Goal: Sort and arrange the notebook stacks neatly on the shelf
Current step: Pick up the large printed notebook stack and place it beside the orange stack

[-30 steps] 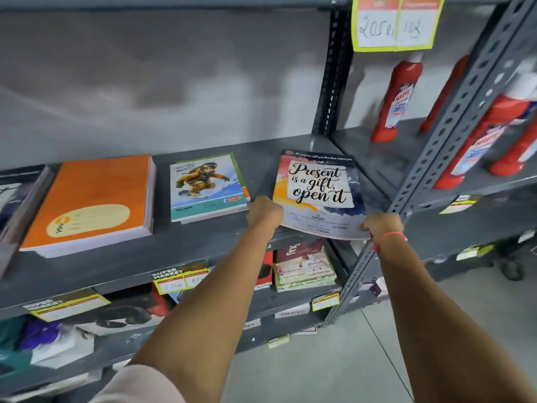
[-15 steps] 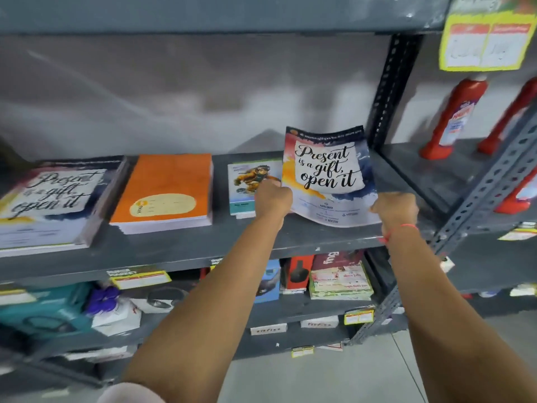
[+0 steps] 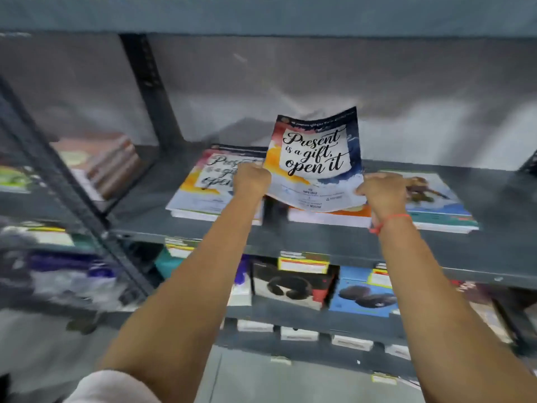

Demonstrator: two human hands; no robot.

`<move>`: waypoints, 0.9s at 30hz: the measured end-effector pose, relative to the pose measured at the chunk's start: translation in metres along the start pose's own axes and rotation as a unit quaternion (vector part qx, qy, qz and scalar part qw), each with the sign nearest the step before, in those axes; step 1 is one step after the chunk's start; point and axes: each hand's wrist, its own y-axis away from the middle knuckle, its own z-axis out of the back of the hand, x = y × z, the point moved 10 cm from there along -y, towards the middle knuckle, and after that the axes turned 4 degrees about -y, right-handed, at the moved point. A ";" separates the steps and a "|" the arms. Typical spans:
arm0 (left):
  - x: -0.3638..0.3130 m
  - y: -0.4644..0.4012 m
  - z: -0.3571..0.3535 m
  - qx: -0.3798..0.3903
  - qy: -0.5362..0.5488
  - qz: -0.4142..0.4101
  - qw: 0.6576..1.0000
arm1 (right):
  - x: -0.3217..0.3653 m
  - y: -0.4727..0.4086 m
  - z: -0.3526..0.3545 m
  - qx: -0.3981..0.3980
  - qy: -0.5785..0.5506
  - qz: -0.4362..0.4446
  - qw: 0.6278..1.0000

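Note:
Both hands hold a thin "Present is a gift, open it" notebook (image 3: 316,158) tilted up above the grey shelf (image 3: 290,239). My left hand (image 3: 252,178) grips its lower left corner, my right hand (image 3: 383,191) its lower right corner. Under the held notebook lies the orange notebook stack (image 3: 331,216). To the left sits a stack (image 3: 209,187) with the same "Present" cover. At the right rests the stack with a cartoon figure cover (image 3: 436,202).
A dark upright post (image 3: 151,91) stands at the shelf's back left, with another pile of books (image 3: 107,164) beyond it. Boxed headphones (image 3: 290,286) and yellow price tags (image 3: 303,264) fill the lower shelf. A slanted shelf post (image 3: 64,184) crosses the left side.
The held notebook has travelled left along the shelf, from the right end to over the orange stack. The view has swung left; the red bottles are out of sight.

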 end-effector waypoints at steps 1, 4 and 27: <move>0.014 -0.013 0.023 -0.005 0.004 0.009 1.000 | 0.003 0.009 -0.026 -0.001 -0.025 -0.007 1.000; 0.045 -0.044 0.077 -0.018 -0.020 0.023 0.999 | 0.007 0.034 -0.091 0.024 -0.081 -0.026 0.996; 0.160 -0.089 0.121 0.062 0.177 0.032 0.982 | -0.048 0.065 -0.203 0.043 -0.138 -0.024 0.989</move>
